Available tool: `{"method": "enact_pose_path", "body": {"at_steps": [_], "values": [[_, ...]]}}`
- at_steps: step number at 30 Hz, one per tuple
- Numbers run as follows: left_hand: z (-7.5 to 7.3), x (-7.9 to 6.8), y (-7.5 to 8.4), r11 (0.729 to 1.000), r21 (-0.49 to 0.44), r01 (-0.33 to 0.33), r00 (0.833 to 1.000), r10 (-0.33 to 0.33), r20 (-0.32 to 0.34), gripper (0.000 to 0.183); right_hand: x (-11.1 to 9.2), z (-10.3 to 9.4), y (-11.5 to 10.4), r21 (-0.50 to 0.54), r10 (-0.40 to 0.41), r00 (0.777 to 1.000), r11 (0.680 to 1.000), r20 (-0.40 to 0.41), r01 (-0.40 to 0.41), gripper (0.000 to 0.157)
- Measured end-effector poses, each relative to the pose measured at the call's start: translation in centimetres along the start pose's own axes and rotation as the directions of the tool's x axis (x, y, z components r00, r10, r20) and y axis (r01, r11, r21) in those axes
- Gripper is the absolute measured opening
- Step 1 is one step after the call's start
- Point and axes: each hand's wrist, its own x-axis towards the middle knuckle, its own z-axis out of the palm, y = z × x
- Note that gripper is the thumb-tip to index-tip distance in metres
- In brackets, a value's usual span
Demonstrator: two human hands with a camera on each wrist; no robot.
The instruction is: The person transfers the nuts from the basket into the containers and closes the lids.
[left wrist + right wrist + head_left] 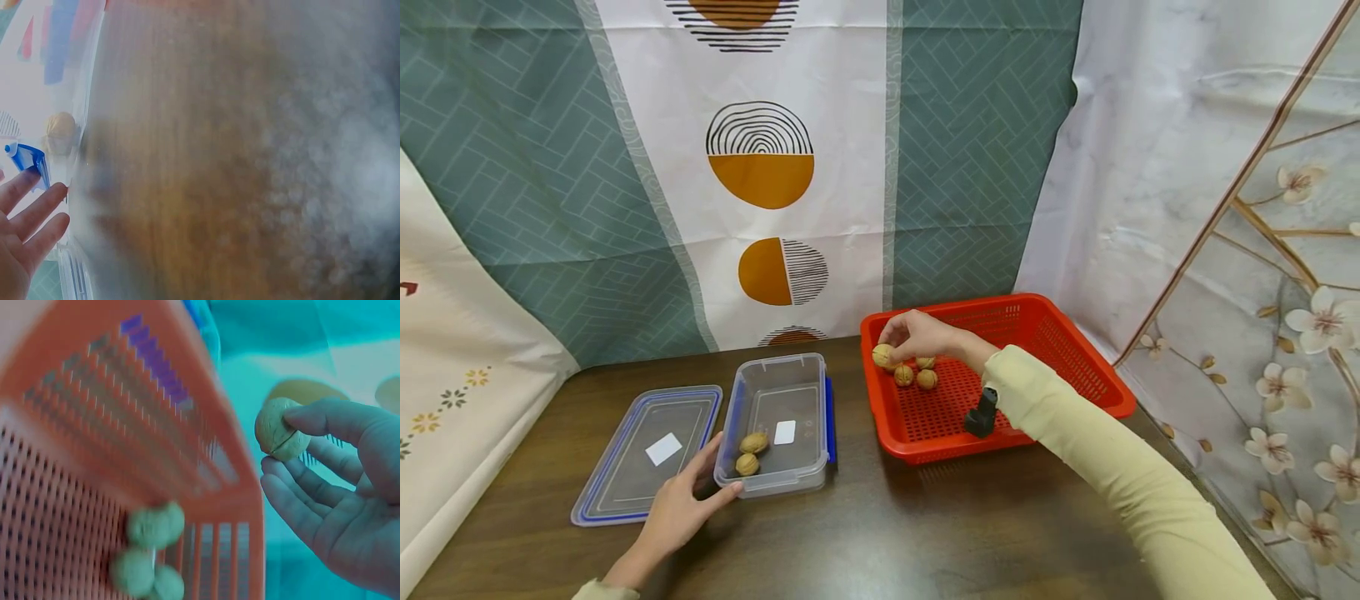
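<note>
Above the left end of the red basket [1000, 446], my right hand [917, 336] pinches a walnut [281, 431] between thumb and fingers. Several walnuts [927, 379] lie on the basket floor below it. My left hand [679, 510] is at the near left corner of a clear plastic box [786, 383], thumb against the front wall and fingers along the left side. Those fingers [42, 215] look mostly straight in the left wrist view. Inside the box, two walnuts [750, 454] sit near the front left corner.
A clear lid [625, 475] with a blue seal lies flat on the dark wooden table [887, 533], left of the box. A blue latch flap [831, 421] hangs on the box's right side. Patterned cloths [970, 167] hang behind the table and at both sides.
</note>
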Motion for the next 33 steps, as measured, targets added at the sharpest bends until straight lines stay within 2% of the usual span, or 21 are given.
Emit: {"method": "enact_pose_path", "body": {"at_steps": [6,11,20,22,28,29,33], "values": [[-0.1,0.1,0.0,1.000,-0.009,-0.001,1.000,0.001,0.004,0.075,1.9,3.2,-2.6,0.007,-0.058,0.998,0.998,-0.007,0.058,0.024],[0.0,0.2,-0.2,1.000,-0.002,-0.007,1.000,0.007,0.001,0.075,3.6,6.3,-4.3,0.051,-0.058,0.998,0.997,-0.014,0.059,0.022],[0.0,0.4,-0.3,1.000,-0.010,0.005,1.000,-0.004,0.018,0.076,5.8,11.6,-6.2,0.042,-0.039,0.999,0.998,-0.019,0.040,0.020],[0.0,0.4,-0.4,1.000,-0.011,0.007,1.000,-0.007,0.019,0.075,6.4,13.0,-5.7,0.044,-0.049,0.999,0.998,-0.017,0.050,0.019],[-0.1,0.4,-0.5,1.000,-0.014,-0.006,1.000,0.006,0.013,0.075,6.5,15.9,-5.7,0.092,0.015,1.000,0.996,-0.027,-0.012,0.022],[-0.1,0.4,-0.5,1.000,-0.013,-0.009,1.000,0.009,0.011,0.075,6.1,16.0,-6.3,0.096,0.042,0.999,0.995,-0.026,-0.039,0.022],[-0.1,0.4,-0.6,1.000,-0.008,-0.013,1.000,0.013,0.005,0.075,6.1,17.3,-6.4,0.058,0.060,0.998,0.997,-0.035,-0.058,0.024]]}}
